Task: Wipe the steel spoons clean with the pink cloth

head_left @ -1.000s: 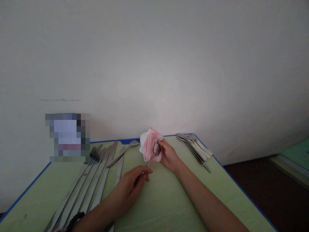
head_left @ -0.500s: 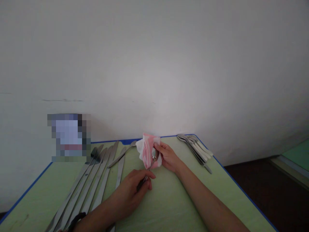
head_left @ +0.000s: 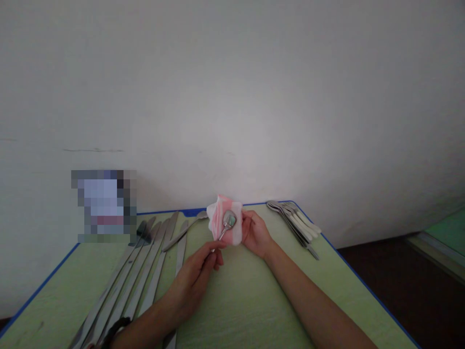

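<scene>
My left hand [head_left: 199, 272] pinches the handle of a small metal spoon [head_left: 227, 223], bowl pointing up and away. The spoon's bowl lies against a pink and white cloth [head_left: 222, 224]. My right hand [head_left: 255, 233] grips that cloth from the right side, fingers closed behind it. Both hands hover over the middle of a light green table [head_left: 254, 300] with a blue edge.
Several long metal knives [head_left: 145, 271] lie fanned out on the left of the table, with one spoon [head_left: 183, 232] among them. A bunch of spoons [head_left: 295, 224], some with white handles, lies at the far right corner. A white wall rises behind the table.
The spoon's bowl, half wrapped in the cloth a moment ago, now lies bare on the cloth's front. My left hand has shifted slightly up with the handle.
</scene>
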Demonstrator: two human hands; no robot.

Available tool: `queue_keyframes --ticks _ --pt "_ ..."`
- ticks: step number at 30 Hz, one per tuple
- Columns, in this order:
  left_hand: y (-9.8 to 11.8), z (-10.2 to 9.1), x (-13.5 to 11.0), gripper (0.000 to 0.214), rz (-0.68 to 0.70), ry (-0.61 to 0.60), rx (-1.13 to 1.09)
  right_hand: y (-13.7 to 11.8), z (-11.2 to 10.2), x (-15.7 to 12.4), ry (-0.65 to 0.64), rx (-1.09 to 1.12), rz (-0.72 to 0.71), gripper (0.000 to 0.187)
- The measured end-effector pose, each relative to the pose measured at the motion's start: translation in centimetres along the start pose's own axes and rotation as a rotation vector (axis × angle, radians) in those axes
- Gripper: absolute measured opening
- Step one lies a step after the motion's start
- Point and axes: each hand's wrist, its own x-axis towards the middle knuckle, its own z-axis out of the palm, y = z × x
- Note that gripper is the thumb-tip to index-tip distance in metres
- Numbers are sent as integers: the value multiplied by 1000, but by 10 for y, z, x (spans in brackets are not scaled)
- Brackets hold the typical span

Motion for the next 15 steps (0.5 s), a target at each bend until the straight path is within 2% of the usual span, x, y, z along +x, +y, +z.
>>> queue_keyframes --ticks 4,8,15 --pt "1 0 1 29 -6 53 8 1 -3 -1 -19 -61 -24 9" --pt "1 0 0 29 -13 45 17 3 -1 -3 -21 -173 -49 18" --pt "-2 0 0 31 2 -13 22 4 3 -5 -77 -211 -53 24"
